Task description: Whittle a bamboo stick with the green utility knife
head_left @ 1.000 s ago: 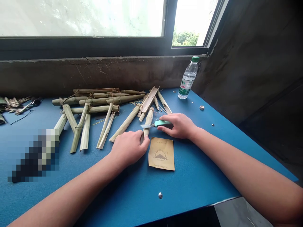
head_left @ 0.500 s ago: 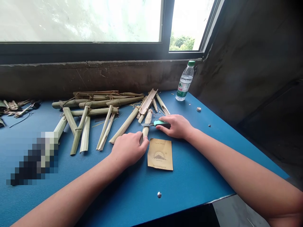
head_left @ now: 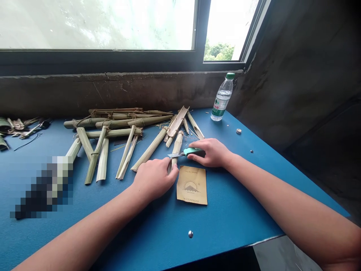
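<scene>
My left hand (head_left: 154, 177) is closed around the near end of a pale bamboo piece (head_left: 177, 142), which points away from me on the blue table. In my right hand (head_left: 212, 151) is a utility knife (head_left: 192, 151) with a turquoise handle. Its blade (head_left: 175, 154) lies across the bamboo piece, just beyond my left fingers. Right beside my left hand, a tan sandpaper sheet (head_left: 192, 190) printed "WATERPROOF" rests flat. A split bamboo trough (head_left: 178, 122) and a longer bamboo length (head_left: 149, 149) lie just past the held piece.
Several bamboo pieces, some tied together (head_left: 113, 123), spread over the back left of the blue table (head_left: 135, 235). A water bottle (head_left: 221, 99) stands at the back right, near a small round piece (head_left: 238, 131). Metal studs (head_left: 191, 234) dot the tabletop. A pixelated patch covers something at left.
The knife blade has slid along the bamboo piece towards my left hand, and my right hand has come slightly nearer to me. My left hand keeps its grip.
</scene>
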Demonstrator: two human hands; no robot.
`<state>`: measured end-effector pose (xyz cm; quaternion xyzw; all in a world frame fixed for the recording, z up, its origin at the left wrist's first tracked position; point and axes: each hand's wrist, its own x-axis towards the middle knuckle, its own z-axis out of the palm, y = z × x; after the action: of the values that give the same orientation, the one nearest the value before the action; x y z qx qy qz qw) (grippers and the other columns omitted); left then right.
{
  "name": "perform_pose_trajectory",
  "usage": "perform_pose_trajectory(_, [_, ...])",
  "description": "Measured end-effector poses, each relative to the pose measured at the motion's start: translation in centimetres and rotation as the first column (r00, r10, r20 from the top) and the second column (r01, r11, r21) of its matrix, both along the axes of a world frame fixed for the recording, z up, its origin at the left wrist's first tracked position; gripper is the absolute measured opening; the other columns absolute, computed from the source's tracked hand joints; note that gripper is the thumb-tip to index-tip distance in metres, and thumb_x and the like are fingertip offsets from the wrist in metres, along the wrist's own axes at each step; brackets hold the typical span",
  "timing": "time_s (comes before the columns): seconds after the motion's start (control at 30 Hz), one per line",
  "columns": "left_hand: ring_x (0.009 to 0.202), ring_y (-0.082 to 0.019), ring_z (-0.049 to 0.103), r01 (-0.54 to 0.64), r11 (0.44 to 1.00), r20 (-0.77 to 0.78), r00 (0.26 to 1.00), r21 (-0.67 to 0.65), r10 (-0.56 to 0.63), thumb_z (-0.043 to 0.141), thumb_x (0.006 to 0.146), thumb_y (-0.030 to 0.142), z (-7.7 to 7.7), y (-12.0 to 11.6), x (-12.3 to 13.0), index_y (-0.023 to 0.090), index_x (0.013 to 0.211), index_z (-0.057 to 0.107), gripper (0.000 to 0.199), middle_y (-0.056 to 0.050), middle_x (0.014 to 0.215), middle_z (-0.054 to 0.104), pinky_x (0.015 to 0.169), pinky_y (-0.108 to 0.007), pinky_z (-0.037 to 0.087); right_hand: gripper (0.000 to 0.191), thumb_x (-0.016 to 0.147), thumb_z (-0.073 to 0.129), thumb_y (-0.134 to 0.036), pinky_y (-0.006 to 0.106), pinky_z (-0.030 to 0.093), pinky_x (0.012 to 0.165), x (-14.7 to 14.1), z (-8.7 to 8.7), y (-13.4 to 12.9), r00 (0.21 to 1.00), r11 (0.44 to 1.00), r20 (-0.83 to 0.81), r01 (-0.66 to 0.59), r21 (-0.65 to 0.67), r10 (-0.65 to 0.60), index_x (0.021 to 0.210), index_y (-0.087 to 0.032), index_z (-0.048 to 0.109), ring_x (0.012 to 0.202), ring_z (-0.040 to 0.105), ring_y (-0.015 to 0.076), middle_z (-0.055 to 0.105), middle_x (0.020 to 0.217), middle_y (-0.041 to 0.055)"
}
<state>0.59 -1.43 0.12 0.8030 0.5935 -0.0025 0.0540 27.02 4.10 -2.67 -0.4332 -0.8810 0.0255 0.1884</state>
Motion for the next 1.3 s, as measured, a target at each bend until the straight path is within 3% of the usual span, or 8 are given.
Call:
perform_pose_trajectory(0.3, [0.095,-0.036,0.08,0.001,1.0,-0.018,1.0,-0.003,-0.001,0.035,0.113,0.052,0.1,0.11,0.13,0.025,0.093,0.069,0.048,-0.011,0.097,0.084,0.064,-0.04,0.032,0.039,0.109,0.068,-0.057,0.035,0.047,0.081,-0.33,0.09,-0.06,0.997,0.997,0.036,0.071,0.0,-0.071,0.124,-0.024,0.083,0.101,0.08,0.0288,0.088,0.113,0.0088])
perform_pose_trajectory(0.57, [0.096,-0.038,0.08,-0.002,1.0,0.009,1.0,-0.031,0.002,0.036,0.112,0.051,0.15,0.0,0.02,0.024,0.095,0.071,0.048,-0.013,0.098,0.084,0.069,-0.04,0.041,0.036,0.11,0.068,-0.057,0.034,0.044,0.077,-0.07,0.32,0.12,0.957,0.958,0.064,0.282,0.045,-0.284,0.12,-0.026,0.082,0.098,0.078,0.0277,0.086,0.11,0.0079])
perform_pose_trajectory(0.9, [0.096,-0.035,0.08,0.012,1.0,0.04,0.999,-0.016,-0.011,0.039,0.112,0.053,0.07,-0.11,-0.13,0.024,0.091,0.067,0.046,-0.011,0.096,0.083,0.068,-0.039,0.037,0.041,0.114,0.059,-0.058,0.034,0.045,0.08,0.05,0.15,0.15,0.967,0.965,-0.073,0.25,0.073,-0.245,0.124,-0.023,0.078,0.101,0.079,0.029,0.086,0.118,0.0089])
perform_pose_trajectory(1.1, [0.095,-0.034,0.08,0.006,1.0,0.061,0.998,-0.028,-0.005,0.042,0.111,0.055,0.05,-0.17,-0.21,0.024,0.09,0.067,0.045,-0.011,0.094,0.083,0.068,-0.039,0.038,0.048,0.117,0.052,-0.063,0.034,0.043,0.075,0.31,0.59,0.11,0.94,0.935,-0.021,0.341,0.101,-0.341,0.123,-0.023,0.077,0.099,0.079,0.0301,0.086,0.113,0.0103])
perform_pose_trajectory(1.2, [0.096,-0.036,0.081,0.023,0.999,0.078,0.997,-0.025,-0.021,0.039,0.113,0.057,0.01,-0.13,-0.35,0.024,0.092,0.07,0.05,-0.013,0.097,0.084,0.071,-0.04,0.041,0.054,0.11,0.058,-0.074,0.033,0.04,0.071,0.52,0.68,0.13,0.917,0.913,-0.001,0.398,0.092,-0.4,0.12,-0.024,0.077,0.09,0.079,0.0301,0.086,0.104,0.0094])
perform_pose_trajectory(1.3, [0.1,-0.036,0.081,0.041,0.999,0.1,0.994,-0.007,-0.04,0.029,0.116,0.054,-0.05,-0.02,-0.53,0.023,0.093,0.073,0.059,-0.014,0.101,0.086,0.074,-0.04,0.044,0.049,0.102,0.072,-0.073,0.032,0.04,0.072,0.47,0.45,0.13,0.943,0.942,0.034,0.329,0.064,-0.332,0.112,-0.025,0.077,0.087,0.078,0.0278,0.085,0.099,0.0067])
